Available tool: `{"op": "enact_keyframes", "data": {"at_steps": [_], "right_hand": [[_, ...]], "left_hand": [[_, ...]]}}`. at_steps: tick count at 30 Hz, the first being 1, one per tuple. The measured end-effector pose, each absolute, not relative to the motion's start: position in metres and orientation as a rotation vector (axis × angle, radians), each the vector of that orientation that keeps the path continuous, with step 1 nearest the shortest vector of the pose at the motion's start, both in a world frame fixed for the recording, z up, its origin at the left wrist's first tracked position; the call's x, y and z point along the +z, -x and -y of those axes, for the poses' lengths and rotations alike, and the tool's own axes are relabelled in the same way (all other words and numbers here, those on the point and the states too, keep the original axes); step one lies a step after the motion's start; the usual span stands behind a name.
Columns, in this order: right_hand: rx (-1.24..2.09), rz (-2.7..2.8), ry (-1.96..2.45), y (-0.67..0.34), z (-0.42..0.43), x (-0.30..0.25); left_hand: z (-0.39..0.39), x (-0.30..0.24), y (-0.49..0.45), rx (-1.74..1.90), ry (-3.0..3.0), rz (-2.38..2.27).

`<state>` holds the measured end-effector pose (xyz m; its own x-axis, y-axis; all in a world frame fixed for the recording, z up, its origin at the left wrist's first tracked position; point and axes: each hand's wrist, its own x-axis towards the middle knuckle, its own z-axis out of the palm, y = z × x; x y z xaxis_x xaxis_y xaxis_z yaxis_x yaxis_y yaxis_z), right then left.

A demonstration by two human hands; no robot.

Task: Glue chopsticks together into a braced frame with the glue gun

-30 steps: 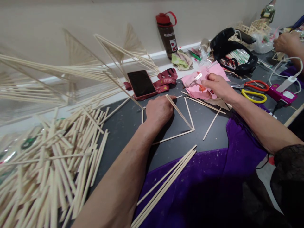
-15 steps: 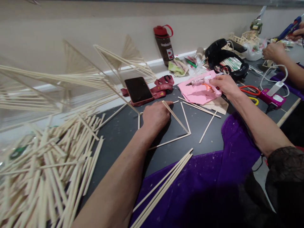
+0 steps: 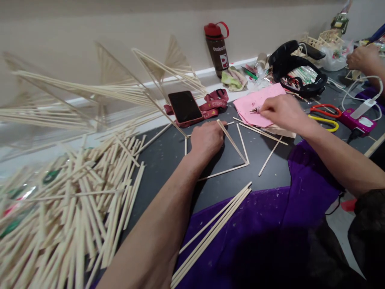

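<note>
My left hand (image 3: pixel 207 138) is closed at the corner of a frame of thin wooden sticks (image 3: pixel 231 140), its fingertips partly hidden behind a raised stick. The frame's other sticks meet at a corner on the grey table. Over the pink paper (image 3: pixel 261 102), my right hand (image 3: pixel 281 112) is closed on a glue gun (image 3: pixel 255 109). Only the metal nozzle shows, pointing left; the fingers cover the rest. Loose sticks (image 3: pixel 260 131) lie between my hands, and another single stick (image 3: pixel 268 158) lies nearer me.
A large stick pile (image 3: pixel 78 204) covers the left. Several sticks (image 3: pixel 216 233) rest on purple cloth (image 3: pixel 255 224). Behind stand a phone (image 3: pixel 185 106), a bottle (image 3: pixel 217 50) and a stick structure (image 3: pixel 120 90). Scissors (image 3: pixel 326 116), a purple power adapter (image 3: pixel 361 121) and a co-worker's hand (image 3: pixel 363 60) are right.
The view has shifted, so most things appear further right. My right hand has lowered over the pink paper and turned, now covering the glue gun's body. My left hand keeps its place on the stick frame.
</note>
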<state>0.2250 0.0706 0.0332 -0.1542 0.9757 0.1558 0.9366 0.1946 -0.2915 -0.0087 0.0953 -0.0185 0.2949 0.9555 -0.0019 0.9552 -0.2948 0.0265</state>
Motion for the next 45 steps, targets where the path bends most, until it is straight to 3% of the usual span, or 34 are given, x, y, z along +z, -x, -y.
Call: {"op": "enact_keyframes", "data": {"at_steps": [6, 24, 45], "right_hand": [[0.372, 2.543, 1.848, -0.165, -0.056, 0.016], [0.344, 2.399, 2.066, -0.152, -0.072, 0.002], [0.308, 2.356, 1.977, -0.153, -0.077, -0.017]], "left_hand": [[-0.096, -0.017, 0.006, -0.022, -2.515, -1.840], [-0.096, -0.014, 0.004, -0.045, -2.607, -1.755], [-0.095, -0.012, 0.004, -0.057, -2.587, -1.763]]}}
